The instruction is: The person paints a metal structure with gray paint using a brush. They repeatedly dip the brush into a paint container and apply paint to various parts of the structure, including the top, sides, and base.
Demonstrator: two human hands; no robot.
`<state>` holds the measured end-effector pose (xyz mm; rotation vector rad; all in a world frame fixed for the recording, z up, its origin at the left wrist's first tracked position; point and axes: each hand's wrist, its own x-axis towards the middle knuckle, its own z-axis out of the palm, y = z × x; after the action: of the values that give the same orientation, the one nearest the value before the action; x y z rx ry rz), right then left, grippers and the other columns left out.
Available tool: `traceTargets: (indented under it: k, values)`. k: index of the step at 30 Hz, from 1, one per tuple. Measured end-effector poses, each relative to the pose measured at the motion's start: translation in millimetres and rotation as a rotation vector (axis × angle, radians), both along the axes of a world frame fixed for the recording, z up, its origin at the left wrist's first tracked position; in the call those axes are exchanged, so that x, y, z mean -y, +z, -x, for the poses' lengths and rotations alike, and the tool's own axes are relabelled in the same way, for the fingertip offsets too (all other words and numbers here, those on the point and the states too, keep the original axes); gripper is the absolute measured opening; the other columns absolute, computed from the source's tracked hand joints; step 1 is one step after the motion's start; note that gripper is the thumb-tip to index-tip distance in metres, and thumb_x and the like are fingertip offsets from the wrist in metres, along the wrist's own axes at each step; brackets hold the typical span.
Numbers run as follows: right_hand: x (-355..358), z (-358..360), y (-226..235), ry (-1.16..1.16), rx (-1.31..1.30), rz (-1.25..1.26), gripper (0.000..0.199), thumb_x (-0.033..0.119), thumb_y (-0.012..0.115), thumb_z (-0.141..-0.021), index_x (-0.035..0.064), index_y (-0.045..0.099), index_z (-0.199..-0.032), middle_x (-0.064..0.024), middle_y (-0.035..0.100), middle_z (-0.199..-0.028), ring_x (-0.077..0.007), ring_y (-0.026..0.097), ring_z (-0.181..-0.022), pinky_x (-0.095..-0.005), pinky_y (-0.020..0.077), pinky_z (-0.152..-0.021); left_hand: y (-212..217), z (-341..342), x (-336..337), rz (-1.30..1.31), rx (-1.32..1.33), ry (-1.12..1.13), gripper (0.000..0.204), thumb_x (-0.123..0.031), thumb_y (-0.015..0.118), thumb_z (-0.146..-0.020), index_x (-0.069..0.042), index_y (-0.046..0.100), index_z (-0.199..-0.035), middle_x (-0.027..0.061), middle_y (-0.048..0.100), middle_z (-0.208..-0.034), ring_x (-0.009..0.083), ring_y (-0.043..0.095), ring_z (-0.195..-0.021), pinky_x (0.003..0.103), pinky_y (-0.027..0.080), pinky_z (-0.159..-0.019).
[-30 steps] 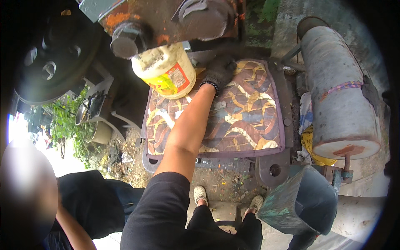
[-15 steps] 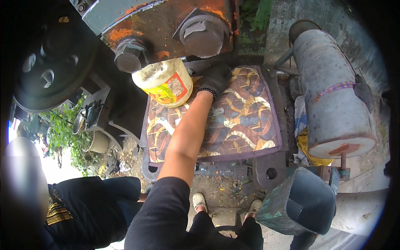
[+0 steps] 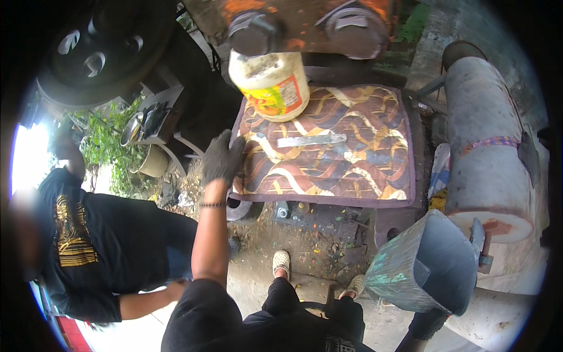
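Note:
My left hand [image 3: 223, 159], in a dark knit glove, is at the left edge of a patterned quilted mat [image 3: 363, 170]. Its fingers look stretched and hold nothing. A flat silvery metal strip [image 3: 312, 140] lies across the mat's middle. On the mat's far left part stands a whitish plastic tub [image 3: 274, 87] with a yellow and red label, tilted, under a big bolt. At the lower right my right hand [image 3: 429, 324], dark-gloved, is against the underside of a tapered greenish-grey metal bucket [image 3: 399, 267]. Its fingers are mostly hidden, and the bucket's mouth faces up.
Overhanging the mat is a rusty orange machine block with large bolts [image 3: 352, 32]. To the right lies a grey metal cylinder [image 3: 484, 141]. A dark wheel [image 3: 111, 53] is at the far left, above plants [image 3: 108, 146]. A person in a black shirt [image 3: 129, 240] is close on my left.
My left hand has drawn back from the mat's far side to its left edge, uncovering the metal strip. My right hand has come into view under the bucket. The view has shifted.

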<state>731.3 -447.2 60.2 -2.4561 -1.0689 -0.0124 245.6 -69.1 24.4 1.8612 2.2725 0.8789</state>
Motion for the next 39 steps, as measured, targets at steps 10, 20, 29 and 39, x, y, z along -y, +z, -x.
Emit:
traceTargets:
  k: [10, 20, 29, 39]
  values:
    - [2.8, 10.2, -20.1, 0.064, 0.085, -0.017, 0.058, 0.011, 0.084, -0.088, 0.0004, 0.063, -0.140, -0.0176, 0.068, -0.139, -0.0322, 0.064, -0.129, -0.0434, 0.0507, -0.109, -43.0, 9.4, -106.6, 0.346, -0.089, -0.256, 0.051, -0.049, 0.060, -0.093, -0.005, 0.080, -0.108, 0.0239, 0.076, -0.112, 0.0425, 0.074, -0.108, 0.049, 0.057, -0.097]
    - [13.0, 1.4, -70.5, 0.162, -0.154, -0.357, 0.074, 0.018, 0.089, -0.082, 0.0015, 0.056, -0.146, -0.0166, 0.064, -0.142, -0.0310, 0.061, -0.131, -0.0434, 0.0498, -0.110, -18.1, 0.1, -152.2, 0.061, -0.300, -0.234, 0.050, -0.045, 0.058, -0.098, -0.005, 0.078, -0.119, 0.0246, 0.071, -0.130, 0.0436, 0.067, -0.124, 0.048, 0.052, -0.107]
    - [7.8, 7.8, -118.2, 0.326, -0.230, -0.544, 0.085, 0.024, 0.092, -0.077, 0.0022, 0.051, -0.148, -0.0160, 0.062, -0.142, -0.0299, 0.060, -0.131, -0.0437, 0.0496, -0.110, 41.8, -35.2, -136.6, 0.011, -0.086, -0.108, 0.038, -0.033, 0.061, -0.099, -0.007, 0.072, -0.124, 0.0175, 0.071, -0.127, 0.0345, 0.067, -0.121, 0.045, 0.053, -0.102]
    - [-10.8, 69.8, -139.7, 0.717, -0.407, -0.616, 0.098, 0.031, 0.096, -0.071, 0.0030, 0.047, -0.151, -0.0152, 0.059, -0.143, -0.0287, 0.059, -0.131, -0.0439, 0.0493, -0.110, -56.6, 9.3, 111.5, -0.543, 0.350, -0.458, 0.054, -0.036, 0.069, -0.097, -0.003, 0.063, -0.139, 0.0165, 0.072, -0.127, 0.0341, 0.068, -0.120, 0.042, 0.050, -0.108]
